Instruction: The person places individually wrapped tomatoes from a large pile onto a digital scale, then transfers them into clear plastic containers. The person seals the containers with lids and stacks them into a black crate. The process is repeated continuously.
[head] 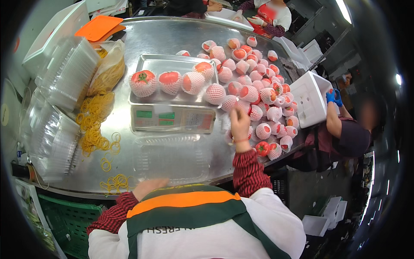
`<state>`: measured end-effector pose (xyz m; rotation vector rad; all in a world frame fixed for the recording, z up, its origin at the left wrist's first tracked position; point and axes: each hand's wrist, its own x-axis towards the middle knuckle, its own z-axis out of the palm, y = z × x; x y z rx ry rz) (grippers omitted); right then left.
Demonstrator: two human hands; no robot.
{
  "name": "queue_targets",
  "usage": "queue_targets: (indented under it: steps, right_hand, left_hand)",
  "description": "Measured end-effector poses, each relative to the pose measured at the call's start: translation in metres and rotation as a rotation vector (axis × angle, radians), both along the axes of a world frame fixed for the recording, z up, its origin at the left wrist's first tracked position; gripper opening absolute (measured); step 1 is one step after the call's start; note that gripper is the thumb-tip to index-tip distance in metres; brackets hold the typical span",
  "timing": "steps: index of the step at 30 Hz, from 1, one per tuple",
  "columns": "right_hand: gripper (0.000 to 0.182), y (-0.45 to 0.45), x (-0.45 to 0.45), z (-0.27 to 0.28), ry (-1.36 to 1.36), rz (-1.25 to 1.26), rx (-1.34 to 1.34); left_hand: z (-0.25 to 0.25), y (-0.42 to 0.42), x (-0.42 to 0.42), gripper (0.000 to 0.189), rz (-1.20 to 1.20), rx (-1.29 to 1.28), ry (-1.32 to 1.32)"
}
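Note:
My right hand (pixel 240 124) is at the left side of a pile of tomatoes in white foam nets (pixel 255 76), its fingertips by one netted tomato (pixel 230 103); whether it grips anything is unclear. A blurred left hand (pixel 152 187) of mine rests at the table's front edge, beside a clear plastic clamshell tray (pixel 171 158), with its fingers partly hidden by my chest. Behind that tray stands a digital scale (pixel 173 119) with lit green displays. On its metal pan (pixel 171 60) sit several netted tomatoes (pixel 169 82).
Yellow rubber bands (pixel 95 126) lie left of the scale, near a bag of more bands (pixel 108 71). Stacked clear containers (pixel 68 74) line the left side. A co-worker's blue-gloved hands (pixel 334 97) hold a white foam box (pixel 310 97) at right. Other people stand across the steel table (pixel 152 35).

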<state>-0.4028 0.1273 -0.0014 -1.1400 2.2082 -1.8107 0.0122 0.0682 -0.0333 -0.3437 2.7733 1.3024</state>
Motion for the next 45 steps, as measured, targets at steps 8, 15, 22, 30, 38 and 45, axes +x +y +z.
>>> queue_targets:
  steps: [8,15,22,30,38,45]
  right_hand:
    - [0.045,-0.080,-0.042,0.071,0.568,0.088,0.277]
    - [0.066,-0.130,-0.041,0.093,0.335,0.530,1.081]
    - [0.049,-0.133,-0.039,0.084,0.241,0.197,0.708]
    - [0.042,0.000,0.016,0.078,-0.714,0.469,-0.295]
    - [0.054,0.039,0.139,-0.013,-1.645,0.474,-0.125]
    - [0.056,0.061,0.164,-0.038,-1.823,0.315,-0.033]
  left_hand:
    - [0.116,-0.120,-0.085,0.045,0.490,-0.235,0.572]
    - [0.129,-0.246,-0.189,0.099,0.577,-0.344,-0.291]
    - [0.063,-0.313,-0.156,0.073,0.822,-0.182,0.197]
    - [0.113,-0.140,-0.091,0.054,0.444,1.496,0.612]
    - [0.045,-0.038,-0.100,0.044,0.666,0.793,0.253]
    - [0.010,0.001,-0.075,0.036,0.803,0.596,0.359]
